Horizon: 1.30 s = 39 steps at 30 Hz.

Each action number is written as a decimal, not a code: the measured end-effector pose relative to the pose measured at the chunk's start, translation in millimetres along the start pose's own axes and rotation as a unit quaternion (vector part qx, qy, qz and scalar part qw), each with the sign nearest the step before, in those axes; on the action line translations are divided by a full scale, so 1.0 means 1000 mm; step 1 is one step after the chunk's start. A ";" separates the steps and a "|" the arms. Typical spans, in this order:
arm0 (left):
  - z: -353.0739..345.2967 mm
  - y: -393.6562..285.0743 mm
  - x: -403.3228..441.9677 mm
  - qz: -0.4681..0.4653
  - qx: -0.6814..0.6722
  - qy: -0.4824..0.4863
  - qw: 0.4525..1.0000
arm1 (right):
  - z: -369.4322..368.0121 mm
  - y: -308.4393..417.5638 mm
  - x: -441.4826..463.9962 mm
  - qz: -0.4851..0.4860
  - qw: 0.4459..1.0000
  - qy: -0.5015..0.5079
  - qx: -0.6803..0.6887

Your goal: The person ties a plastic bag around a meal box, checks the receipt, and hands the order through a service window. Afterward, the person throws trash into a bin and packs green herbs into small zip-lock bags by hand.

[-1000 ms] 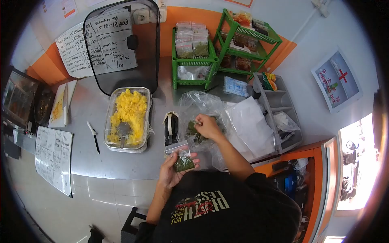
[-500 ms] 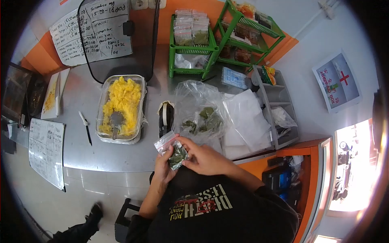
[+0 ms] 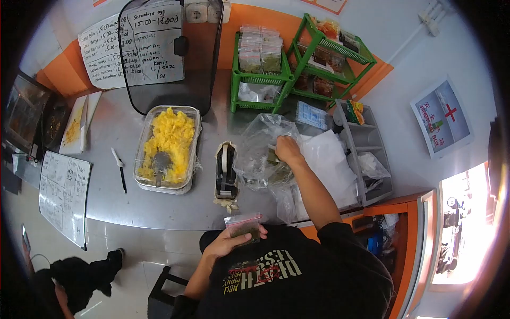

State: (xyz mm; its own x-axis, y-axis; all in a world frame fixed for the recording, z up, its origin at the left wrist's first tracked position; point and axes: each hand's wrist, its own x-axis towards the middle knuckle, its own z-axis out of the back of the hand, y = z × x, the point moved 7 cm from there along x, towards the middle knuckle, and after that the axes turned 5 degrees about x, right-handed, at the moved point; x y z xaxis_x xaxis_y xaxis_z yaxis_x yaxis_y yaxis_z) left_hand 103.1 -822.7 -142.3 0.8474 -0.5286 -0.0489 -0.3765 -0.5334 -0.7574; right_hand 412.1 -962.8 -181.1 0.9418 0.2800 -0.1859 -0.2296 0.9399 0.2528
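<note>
Held against the front of my shirt, my left hand (image 3: 227,244) grips a small zip-lock bag (image 3: 243,222) with a red-striped top and dark green leaves in it. My right hand (image 3: 288,149) reaches into a large clear plastic bag (image 3: 252,167) on the steel table. Its fingers are curled closed among the green leaves (image 3: 276,173) there; the fingertips are partly hidden, so what they pinch cannot be made out. A black tape dispenser (image 3: 227,175) stands just left of the large bag. White sheets (image 3: 329,165) lie under and beside my right forearm.
A lined metal basket (image 3: 139,154) holds yellow food and a scoop. Green racks (image 3: 263,80) with filled packets stand at the back, a grey divided tray (image 3: 357,135) at the right. A knife (image 3: 84,125) lies on a white board. Another person (image 3: 79,279) is at the lower left.
My right hand has left the zip-lock bag and moved up and right into the large plastic bag. My left hand keeps the small bag, now more upright. The other person shows more.
</note>
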 end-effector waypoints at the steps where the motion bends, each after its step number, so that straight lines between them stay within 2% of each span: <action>1: 0.000 0.000 0.000 0.001 -0.012 -0.002 1.000 | 0.002 0.001 -0.004 -0.002 1.000 -0.001 -0.003; 4: 0.000 -0.001 0.003 -0.002 -0.065 -0.002 0.998 | -0.013 -0.013 -0.006 -0.035 0.998 0.051 0.012; 7: 0.000 -0.004 0.006 -0.005 -0.125 0.000 0.992 | -0.023 -0.026 -0.002 -0.033 0.998 0.050 -0.013; 10: 0.005 -0.006 0.006 0.001 -0.125 -0.026 0.992 | -0.040 -0.032 0.008 -0.016 0.991 0.132 -0.026; 13: 0.011 -0.017 0.005 -0.008 -0.110 -0.063 0.992 | 0.001 -0.007 -0.013 0.088 0.990 0.013 0.105; 16: 0.020 -0.022 -0.002 -0.049 -0.100 -0.091 0.990 | 0.073 0.035 -0.051 0.231 0.949 -0.042 0.211; 19: 0.032 -0.038 0.002 -0.087 -0.088 -0.111 0.986 | 0.133 0.071 -0.087 0.229 0.912 0.024 0.339; 21: 0.041 -0.045 0.006 -0.107 -0.074 -0.128 0.983 | 0.161 0.090 -0.108 0.279 0.896 0.025 0.345; 22: 0.046 -0.047 0.008 -0.111 -0.054 -0.173 0.977 | 0.173 0.099 -0.118 0.305 0.886 0.025 0.347; 25: 0.049 -0.056 0.017 -0.126 -0.046 -0.165 0.977 | 0.170 0.129 -0.151 0.286 0.870 0.196 0.350; 28: 0.035 -0.037 0.023 -0.135 -0.180 -0.090 0.970 | 0.142 0.170 -0.181 0.452 0.810 0.195 0.318; 31: -0.001 -0.020 0.032 -0.103 -0.212 0.058 0.970 | 0.109 0.170 -0.172 0.399 0.862 0.149 0.274; 32: 0.001 -0.005 0.029 -0.054 -0.201 0.012 0.978 | 0.107 0.159 -0.156 0.318 0.868 0.156 0.348; 34: -0.002 -0.008 0.017 -0.054 -0.182 -0.026 0.981 | 0.100 0.115 -0.112 0.192 0.910 0.022 0.367; 35: -0.002 -0.011 0.013 -0.052 -0.173 -0.043 0.983 | 0.086 0.090 -0.086 0.172 0.933 -0.008 0.316; 36: -0.001 -0.011 0.008 -0.062 -0.241 -0.026 0.968 | 0.066 0.061 -0.066 0.150 0.952 -0.036 0.263; 38: 0.002 -0.006 0.003 -0.074 -0.253 -0.027 0.964 | 0.028 0.027 -0.046 0.148 0.977 -0.066 0.136; 39: 0.004 -0.006 0.002 -0.083 -0.257 -0.027 0.962 | 0.013 0.016 -0.039 0.130 0.981 -0.050 0.135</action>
State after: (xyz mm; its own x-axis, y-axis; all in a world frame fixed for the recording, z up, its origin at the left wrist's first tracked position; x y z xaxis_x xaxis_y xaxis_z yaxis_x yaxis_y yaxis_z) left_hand 108.7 -817.8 -140.8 0.9251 -0.3796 0.0006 -0.3573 -0.8714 -0.3362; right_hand 374.7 -961.2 -157.6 0.8821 0.4711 0.0081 -0.4050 0.7494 0.5237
